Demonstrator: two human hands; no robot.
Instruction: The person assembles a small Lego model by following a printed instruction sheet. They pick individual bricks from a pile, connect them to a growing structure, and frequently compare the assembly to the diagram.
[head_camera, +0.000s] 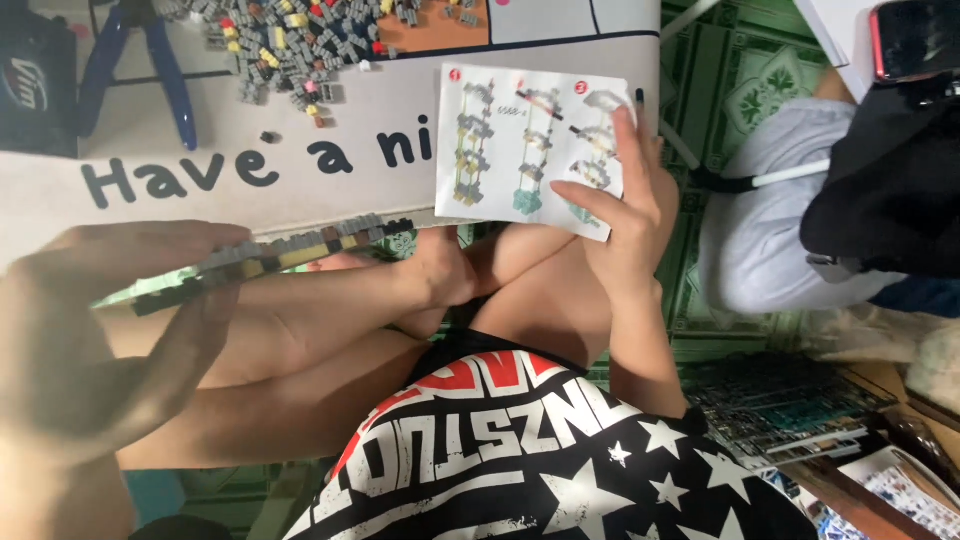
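Note:
My left hand (95, 330) is close to the camera at the lower left and grips one end of a long flat assembly of small grey, yellow and black bricks (290, 250), which reaches right over my crossed legs. My right hand (625, 205) holds a white instruction sheet (525, 145) by its right edge, fingers spread over pictures of three build steps. The sheet lies partly over the edge of a pale mat (330, 185).
A heap of several small loose bricks (295, 45), mostly grey, lies on the mat at the top. Blue-handled pliers (150, 55) rest at top left. Grey cloth (770, 215) and a dark bag (890, 190) sit right, magazines (800, 410) lower right, on green patterned floor.

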